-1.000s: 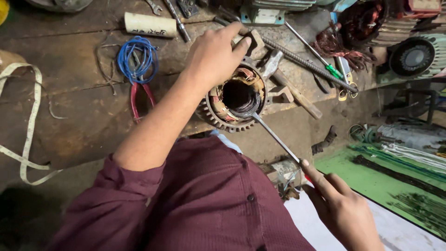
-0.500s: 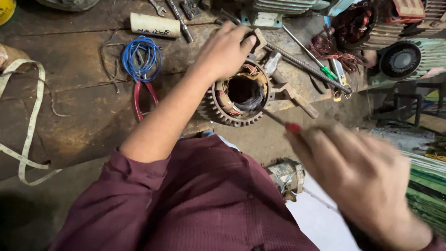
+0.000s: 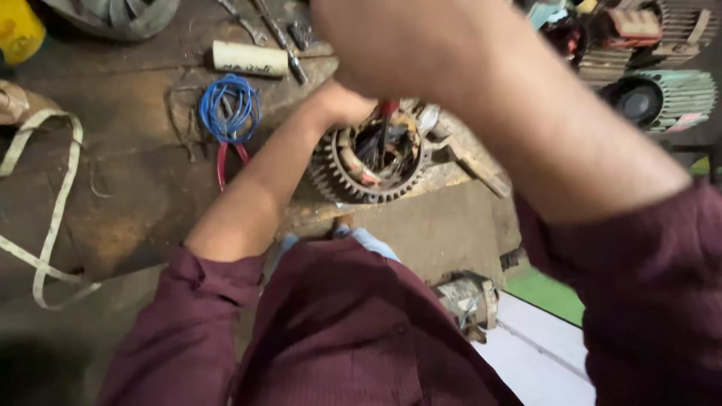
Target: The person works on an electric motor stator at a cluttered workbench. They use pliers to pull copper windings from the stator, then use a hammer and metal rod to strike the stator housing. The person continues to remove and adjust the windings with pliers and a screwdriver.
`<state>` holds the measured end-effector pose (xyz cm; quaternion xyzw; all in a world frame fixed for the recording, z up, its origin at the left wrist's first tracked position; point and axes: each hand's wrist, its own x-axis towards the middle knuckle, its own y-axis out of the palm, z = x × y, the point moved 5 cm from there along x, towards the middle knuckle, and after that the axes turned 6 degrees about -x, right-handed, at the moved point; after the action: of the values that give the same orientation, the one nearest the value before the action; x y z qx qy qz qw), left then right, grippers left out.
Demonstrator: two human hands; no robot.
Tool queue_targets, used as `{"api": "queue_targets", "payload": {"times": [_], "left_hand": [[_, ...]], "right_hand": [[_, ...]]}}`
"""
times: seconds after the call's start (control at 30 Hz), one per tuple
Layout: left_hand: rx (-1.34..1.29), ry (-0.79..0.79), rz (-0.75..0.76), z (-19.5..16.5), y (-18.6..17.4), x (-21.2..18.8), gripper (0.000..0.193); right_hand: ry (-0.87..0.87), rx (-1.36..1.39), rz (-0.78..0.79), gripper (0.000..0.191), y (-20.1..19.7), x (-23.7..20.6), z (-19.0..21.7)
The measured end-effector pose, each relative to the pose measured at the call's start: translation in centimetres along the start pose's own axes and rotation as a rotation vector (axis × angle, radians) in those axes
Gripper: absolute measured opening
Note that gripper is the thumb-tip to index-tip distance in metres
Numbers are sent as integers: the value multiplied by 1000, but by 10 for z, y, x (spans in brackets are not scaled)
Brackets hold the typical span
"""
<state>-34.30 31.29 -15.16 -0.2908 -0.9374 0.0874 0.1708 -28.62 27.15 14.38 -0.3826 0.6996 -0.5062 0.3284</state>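
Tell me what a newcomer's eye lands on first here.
The blurred right hand fills the top centre, close to the camera, driving a red-handled tool down into the finned motor stator at the bench edge. The left hand steadies the stator. Left of it lies a blue wire coil.

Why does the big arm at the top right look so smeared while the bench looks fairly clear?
In the head view, the right hand sits very close to the lens, so it blurs; the finned motor part and the blue wire coil on the workbench stay reasonably sharp. Light is dim and warm, without glare, and the bottom left corner falls into dark shadow.
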Motion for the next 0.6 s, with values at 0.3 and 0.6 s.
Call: {"api": "queue_targets", "payload": {"times": [0.3,0.6], "left_hand": [[743,-500,-592,16,-46,-160,42],[1157,-563,-531,66,-36,-265,40]], "right_hand": [[402,270,-141,25,-3,-195,-58],[1118,802,10,39,220,-407,-117]]}}
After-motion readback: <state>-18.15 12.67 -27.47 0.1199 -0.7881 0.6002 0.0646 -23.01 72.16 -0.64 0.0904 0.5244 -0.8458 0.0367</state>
